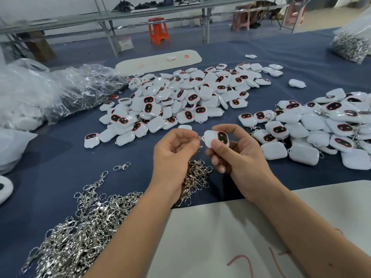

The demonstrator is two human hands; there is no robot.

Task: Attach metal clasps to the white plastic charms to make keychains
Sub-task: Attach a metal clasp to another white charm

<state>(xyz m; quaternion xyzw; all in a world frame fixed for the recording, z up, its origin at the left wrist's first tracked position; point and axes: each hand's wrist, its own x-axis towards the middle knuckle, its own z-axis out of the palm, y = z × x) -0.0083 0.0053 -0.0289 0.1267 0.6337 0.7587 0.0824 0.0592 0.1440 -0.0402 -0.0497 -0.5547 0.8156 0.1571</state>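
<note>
Nearest to you, a white sheet (230,233) with red marks is lying on the table's (60,149) blue cloth, and your two forearms are crossing it. To its left a big heap of loose clasps (80,227) is spreading, too many to count, with one stray clasp (121,166) lying apart beyond it. A smaller bunch of clasps (195,177) is sitting just under your wrists.

Your two hands are working close together above the table. Your right hand (239,155) is pinching one white charm (215,139) between thumb and fingers; its dark oval face is turning up toward you, its long axis is running roughly left to right, and its loop end is pointing left. Your left hand (173,151) is pinching a single small clasp (199,139) at its fingertips, touching that loop end.

Farther on, two piles are lying well apart: a pile of bare charms (180,99) ahead, dozens of them, and on the right a pile of charms with clasps (321,127) showing among them. Three or four lone charms are scattered past the first pile.

At the left, crumpled clear plastic bags (60,93) are bulging. Beyond the middle pile, a long white tray (158,60) is resting flat. At the far right one bag of clasps (350,45) is standing. Off the table, one orange stool (158,30) is standing beside a long bench.
</note>
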